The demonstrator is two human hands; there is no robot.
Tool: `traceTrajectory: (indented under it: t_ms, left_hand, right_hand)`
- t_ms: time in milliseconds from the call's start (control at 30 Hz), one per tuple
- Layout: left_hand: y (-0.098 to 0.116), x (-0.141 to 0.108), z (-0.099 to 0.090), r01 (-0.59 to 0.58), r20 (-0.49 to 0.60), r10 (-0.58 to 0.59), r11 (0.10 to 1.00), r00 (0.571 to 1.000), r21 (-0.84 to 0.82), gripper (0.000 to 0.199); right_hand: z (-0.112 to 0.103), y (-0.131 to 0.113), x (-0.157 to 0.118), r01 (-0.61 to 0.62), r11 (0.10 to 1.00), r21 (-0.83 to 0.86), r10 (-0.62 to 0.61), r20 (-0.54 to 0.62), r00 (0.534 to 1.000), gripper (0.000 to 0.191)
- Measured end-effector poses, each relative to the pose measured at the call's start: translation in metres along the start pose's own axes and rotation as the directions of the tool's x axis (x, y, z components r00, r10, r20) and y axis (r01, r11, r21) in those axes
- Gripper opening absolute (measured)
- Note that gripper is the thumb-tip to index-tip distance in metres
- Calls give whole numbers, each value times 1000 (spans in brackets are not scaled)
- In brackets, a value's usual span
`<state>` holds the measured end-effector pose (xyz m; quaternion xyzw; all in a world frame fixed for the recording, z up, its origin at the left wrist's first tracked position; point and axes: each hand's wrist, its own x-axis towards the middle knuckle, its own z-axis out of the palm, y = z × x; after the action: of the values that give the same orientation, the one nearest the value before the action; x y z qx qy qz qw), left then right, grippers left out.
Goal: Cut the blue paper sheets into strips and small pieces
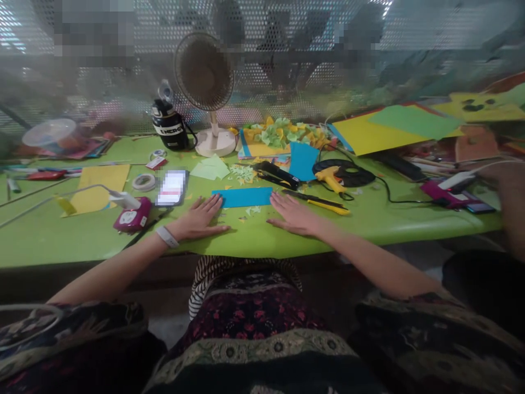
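A blue strip of paper point(245, 197) lies flat on the green table in front of me. My left hand point(202, 218) rests on the table with its fingers stretched out, the fingertips on the strip's left end. At the right end, the fingertips of my right hand point(293, 213) touch the paper, and that hand is also spread flat. Small green paper scraps point(253, 210) lie just below the strip. Close to my right hand are a yellow-handled cutter point(328, 206) and a black stapler point(279, 174).
Behind the strip stand a fan point(215, 141), a black bottle point(170, 128) and a pile of paper cut-outs point(283, 134). A phone point(172, 187) and a purple power adapter point(133, 214) lie left. To the right are a yellow glue gun point(331, 178) and another person's arm point(508, 202).
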<state>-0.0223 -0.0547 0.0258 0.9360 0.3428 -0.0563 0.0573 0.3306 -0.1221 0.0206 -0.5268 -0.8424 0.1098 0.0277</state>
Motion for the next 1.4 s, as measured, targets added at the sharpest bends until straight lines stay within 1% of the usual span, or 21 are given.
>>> traceTrajectory:
  t_ms: [100, 200, 300, 367, 400, 467, 600, 667, 733, 800, 867, 933, 967, 1000, 1033, 1067, 1100, 1133, 1200, 1300, 1400]
  left_hand:
    - [-1, -2, 1, -4, -3, 4, 1000, 1000, 11, 106]
    - [1, 0, 1, -3, -34, 4, 999, 999, 31, 107]
    - [2, 0, 1, 11, -39, -9, 999, 999, 48, 106]
    - [1, 0, 1, 11, -41, -9, 999, 999, 53, 107]
    - [1, 0, 2, 9, -46, -6, 998, 999, 55, 107]
    - [0, 0, 2, 8, -56, -5, 998, 998, 55, 106]
    - [0, 1, 0, 10, -38, -8, 999, 999, 42, 105]
    - [1, 1, -2, 2, -20, -1, 1000, 1000, 30, 105]
    - [1, 0, -4, -1, 1, 1, 1000, 1000, 15, 105]
    - [1, 0, -6, 7, 23, -7, 1000, 1000, -1, 106]
    - [2, 0, -12, 20, 41, -20, 1000, 999, -18, 104]
    - [2, 5, -22, 31, 37, -29, 998, 999, -46, 99]
    - [2, 9, -30, 37, 22, -36, 997, 999, -69, 95]
    - [3, 14, -38, 44, -17, -46, 993, 999, -106, 91]
    - [4, 22, -47, 57, -67, -68, 986, 995, -155, 85]
    - [6, 30, -55, 95, -110, -122, 971, 986, -218, 76]
    - [8, 40, -62, 141, -107, -179, 946, 978, -292, 67]
    - [10, 51, -67, 191, -41, -223, 905, 974, -381, 57]
    - [15, 72, -70, 264, 154, -214, 788, 965, -557, 42]
    - [23, 95, -63, 324, 275, -182, 675, 944, -663, 31]
    - [26, 105, -53, 359, 332, -162, 609, 929, -708, 30]
  right_hand:
    - [-7, -12, 10, -17, 999, -30, 16, -27, 999, 102]
    - [-9, -43, 37, 38, 999, -33, -40, -80, 996, 99]
    - [-4, -75, 65, 108, 994, 0, -108, -10, 994, 102]
    - [0, -85, 73, 110, 994, 26, -111, 36, 993, 101]
    - [2, -85, 73, 103, 994, 39, -105, 45, 993, 100]
    - [3, -76, 62, 82, 995, 55, -84, 47, 995, 100]
    - [0, -38, 20, 18, 999, 31, -19, 31, 999, 106]
    - [-1, -22, 1, -9, 1000, 28, 9, -7, 1000, 101]
    - [-3, -12, -11, -35, 999, 10, 35, -25, 999, 99]
    - [-9, -9, -12, -35, 999, 5, 36, -56, 998, 93]
    - [-19, -12, -3, -61, 997, 37, 65, -140, 988, 80]
    - [-32, -19, 15, -150, 981, 122, 173, -211, 962, 60]
    - [-38, -22, 26, -206, 961, 182, 239, -185, 953, 50]
    - [-44, -26, 38, -249, 941, 230, 281, -116, 953, 41]
    - [-48, -30, 49, -285, 918, 277, 302, -21, 953, 34]
    - [-52, -33, 60, -307, 894, 328, 301, 70, 951, 30]
    - [-54, -35, 69, -329, 869, 368, 297, 144, 944, 27]
    - [-55, -37, 77, -347, 847, 402, 287, 204, 936, 26]
    - [-53, -39, 88, -383, 810, 445, 271, 296, 916, 26]
    - [-49, -39, 95, -460, 761, 457, 290, 394, 872, 29]
    - [-47, -36, 97, -506, 718, 477, 306, 437, 846, 30]
